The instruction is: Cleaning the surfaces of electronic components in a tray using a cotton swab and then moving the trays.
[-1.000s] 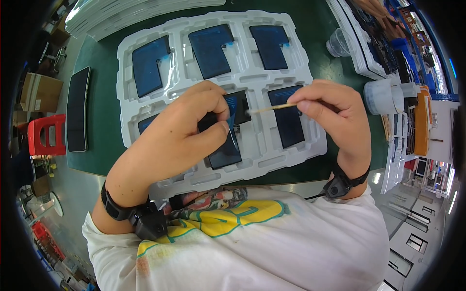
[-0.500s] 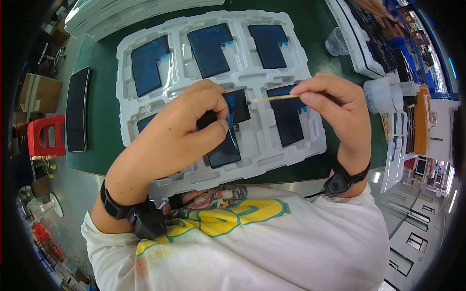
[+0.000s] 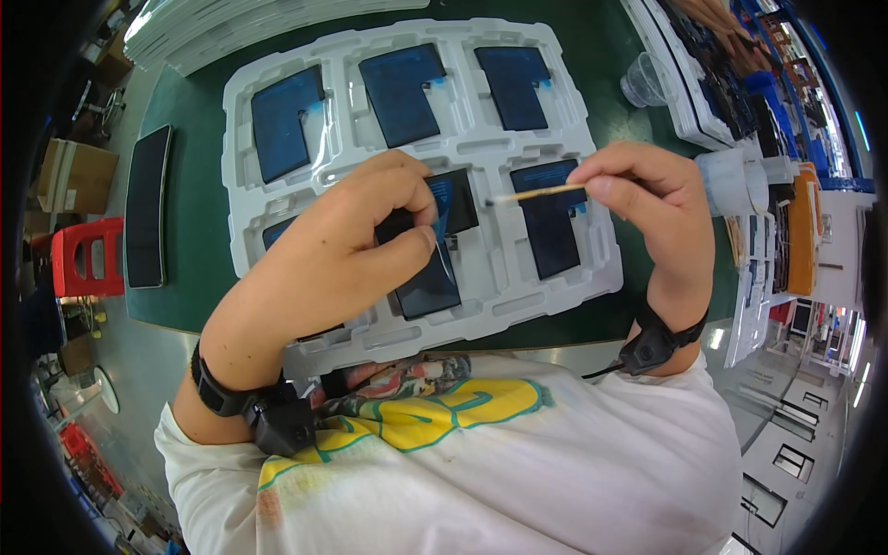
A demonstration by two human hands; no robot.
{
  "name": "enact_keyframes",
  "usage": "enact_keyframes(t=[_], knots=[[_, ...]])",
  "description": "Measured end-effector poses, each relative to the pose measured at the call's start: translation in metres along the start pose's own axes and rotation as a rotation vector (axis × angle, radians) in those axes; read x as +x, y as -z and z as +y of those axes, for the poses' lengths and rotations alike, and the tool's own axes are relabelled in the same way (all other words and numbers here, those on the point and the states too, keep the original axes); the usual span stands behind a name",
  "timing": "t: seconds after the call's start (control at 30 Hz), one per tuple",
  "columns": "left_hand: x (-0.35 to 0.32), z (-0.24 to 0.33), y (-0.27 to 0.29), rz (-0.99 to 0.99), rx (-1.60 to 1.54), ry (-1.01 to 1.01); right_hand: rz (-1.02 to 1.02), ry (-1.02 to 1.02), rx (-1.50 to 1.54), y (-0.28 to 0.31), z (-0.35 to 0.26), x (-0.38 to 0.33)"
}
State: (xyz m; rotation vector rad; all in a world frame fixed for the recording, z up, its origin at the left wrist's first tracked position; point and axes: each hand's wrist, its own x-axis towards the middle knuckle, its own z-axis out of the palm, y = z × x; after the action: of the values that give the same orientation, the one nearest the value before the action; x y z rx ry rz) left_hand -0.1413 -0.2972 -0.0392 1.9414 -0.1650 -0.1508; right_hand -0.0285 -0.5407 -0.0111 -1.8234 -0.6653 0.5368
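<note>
The right fingers (image 3: 611, 194) grasp a thin, dark-tipped tan stick (image 3: 541, 192), now drawn slightly rightward — its tip seemingly clear of the glossy black L-shaped panel (image 3: 430, 294) beneath the left fingers (image 3: 413, 248), which keep pinching translucent blue film (image 3: 443, 205); contact looks paused.

Even, fairly bright light covers the green desk (image 3: 194, 203), with soft shading in the folds of the white shirt (image 3: 518, 462). Glossy highlights streak the white tray (image 3: 239, 199), and a thin gleam runs down the dark panel (image 3: 425, 291). The centre looks reasonably sharp; toward the rim, straight edges bow, detail softens and black fills the corners.
</note>
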Motion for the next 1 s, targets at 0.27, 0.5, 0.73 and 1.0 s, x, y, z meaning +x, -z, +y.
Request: enact_keyframes(t=[0.27, 0.5, 0.73, 1.0], knots=[[0.000, 0.001, 0.001, 0.012, -0.084, 0.064, 0.052, 0.034, 0.001, -0.004, 0.003, 0.001], [0.000, -0.001, 0.003, 0.009, -0.131, 0.102, 0.064, 0.053, 0.006, -0.005, 0.001, 0.002], [-0.001, 0.002, 0.003, 0.002, -0.139, 0.109, 0.066, 0.080, 0.040, -0.008, 0.002, 0.002], [0.001, -0.001, 0.004, -0.011, -0.153, 0.103, 0.101, 0.076, 0.009, -0.010, 0.001, 0.001]])
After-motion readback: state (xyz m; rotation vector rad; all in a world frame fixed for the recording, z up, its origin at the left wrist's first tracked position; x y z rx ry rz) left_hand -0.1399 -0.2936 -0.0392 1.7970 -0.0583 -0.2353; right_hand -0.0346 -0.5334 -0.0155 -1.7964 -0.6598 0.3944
